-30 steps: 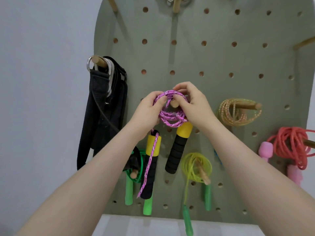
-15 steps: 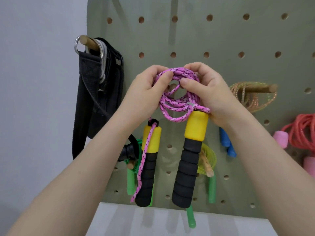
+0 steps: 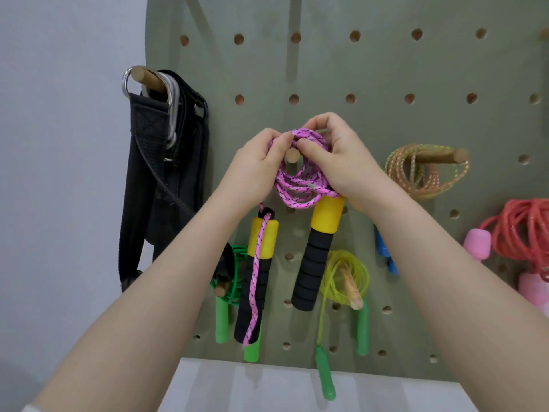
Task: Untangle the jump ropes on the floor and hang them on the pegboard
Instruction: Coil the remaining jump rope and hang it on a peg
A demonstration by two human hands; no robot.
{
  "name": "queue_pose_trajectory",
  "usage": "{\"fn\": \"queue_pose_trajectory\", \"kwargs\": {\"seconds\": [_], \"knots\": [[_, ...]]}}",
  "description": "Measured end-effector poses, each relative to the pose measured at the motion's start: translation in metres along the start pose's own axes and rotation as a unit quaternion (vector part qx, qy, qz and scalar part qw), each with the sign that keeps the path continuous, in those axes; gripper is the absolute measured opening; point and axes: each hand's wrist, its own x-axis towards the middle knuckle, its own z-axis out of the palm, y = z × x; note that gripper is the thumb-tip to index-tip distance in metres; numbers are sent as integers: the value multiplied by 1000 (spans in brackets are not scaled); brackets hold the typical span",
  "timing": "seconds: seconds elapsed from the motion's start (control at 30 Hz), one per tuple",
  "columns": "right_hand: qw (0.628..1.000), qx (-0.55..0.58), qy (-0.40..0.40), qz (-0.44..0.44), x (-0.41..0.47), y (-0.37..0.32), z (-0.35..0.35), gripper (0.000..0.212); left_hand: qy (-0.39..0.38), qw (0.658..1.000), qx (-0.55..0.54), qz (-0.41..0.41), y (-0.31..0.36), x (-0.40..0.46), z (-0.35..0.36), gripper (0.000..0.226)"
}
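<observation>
A coiled pink jump rope (image 3: 298,188) with two yellow-and-black handles hangs in front of the green pegboard (image 3: 371,84). My left hand (image 3: 252,171) pinches the coil's upper left side. My right hand (image 3: 341,162) grips its top and right side. The coil's opening encircles the round end of a wooden peg (image 3: 292,156). One handle (image 3: 316,257) dangles under my right hand, the other (image 3: 255,278) under my left, with a loose pink rope end lying along it.
Black straps (image 3: 160,173) hang on a peg at the left. Other ropes hang on pegs: green (image 3: 234,272), yellow-green (image 3: 341,278), orange-speckled (image 3: 424,173), red with pink handles (image 3: 523,233). A blue handle (image 3: 383,251) shows behind my right wrist. A white surface (image 3: 267,388) lies below.
Both hands have carried the pink coil toward the board, so the peg end now shows inside the coil's opening. The view has shifted slightly.
</observation>
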Motion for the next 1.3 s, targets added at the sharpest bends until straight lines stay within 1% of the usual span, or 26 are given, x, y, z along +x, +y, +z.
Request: {"fn": "queue_pose_trajectory", "kwargs": {"seconds": [0.03, 0.07, 0.1, 0.13, 0.17, 0.2, 0.23, 0.33, 0.47, 0.53, 0.6, 0.63, 0.67, 0.7, 0.77, 0.8, 0.83, 0.87, 0.93, 1.0, 1.03, 1.07, 1.1, 1.17, 1.23, 1.3], "knots": [[999, -48, 8, -2, 6, 5, 1, 12, 13, 999, 40, -5, -4, 5, 4, 26], [994, -109, 24, -12, 11, 10, 4, 16, 36, 992, 120, 2, -10, 9, 9, 29], [982, -179, 48, -31, 15, 14, 7, 21, 68, 974, 216, 18, -16, 13, 13, 33], [956, -270, 84, -72, 16, 17, 11, 24, 104, 948, 299, 38, -21, 15, 16, 38], [917, -363, 115, -120, 17, 21, 17, 27, 134, 925, 351, 55, -24, 16, 20, 44], [882, -424, 128, -162, 17, 25, 21, 32, 153, 913, 371, 67, -27, 16, 23, 49], [866, -446, 119, -192, 18, 29, 24, 39, 161, 911, 372, 78, -29, 17, 26, 52], [898, -405, 28, -168, 19, 34, 24, 52, 138, 915, 372, 74, -37, 16, 30, 55], [898, -419, -40, -130, 9, 31, 20, 72, 60, 939, 337, 15, -39, 15, 31, 52], [918, -378, -82, -87, 0, 25, 19, 79, 10, 951, 308, 16, -40, 8, 23, 53], [934, -334, -116, -49, -10, 21, 14, 79, -35, 961, 273, 35, -43, -7, 12, 56], [939, -323, -114, -40, -15, 19, 11, 78, -43, 967, 248, 42, -43, -16, 6, 57], [945, -311, -90, -40, -22, 17, 9, 75, -41, 973, 225, 44, -42, -24, 0, 58], [953, -296, -43, -53, -30, 15, 6, 70, -31, 976, 207, 51, -38, -33, -6, 59], [959, -253, 67, -108, -48, 8, 6, 52, 6, 976, 199, 94, -28, -50, -16, 54], [957, -231, 104, -138, -58, 3, 8, 41, 25, 971, 201, 126, -24, -60, -21, 50], [959, -208, 112, -159, -69, -3, 11, 30, 41, 965, 205, 160, -20, -71, -26, 45], [961, -194, 97, -171, -80, -9, 16, 22, 57, 958, 208, 188, -19, -83, -31, 39], [958, -210, 26, -192, -102, -20, 29, 23, 80, 944, 225, 226, -23, -111, -43, 28], [947, -236, -104, -189, -124, -29, 49, 27, 76, 933, 254, 243, -35, -149, -61, 23], [936, -242, -183, -180, -136, -31, 61, 26, 61, 933, 267, 232, -44, -171, -71, 22], [917, -245, -260, -175, -150, -31, 76, 24, 37, 939, 276, 200, -53, -197, -83, 22], [895, -251, -325, -171, -165, -31, 93, 21, 7, 947, 285, 147, -63, -227, -95, 23], [862, -248, -412, -160, -201, -32, 131, 22, -60, 948, 313, 12, -78, -300, -123, 28], [838, -213, -482, -141, -245, -40, 176, 25, -138, 923, 335, -130, -83, -381, -153, 38], [802, -162, -558, -137, -297, -52, 226, 25, -208, 880, 342, -254, -77, -463, -185, 53]]}}
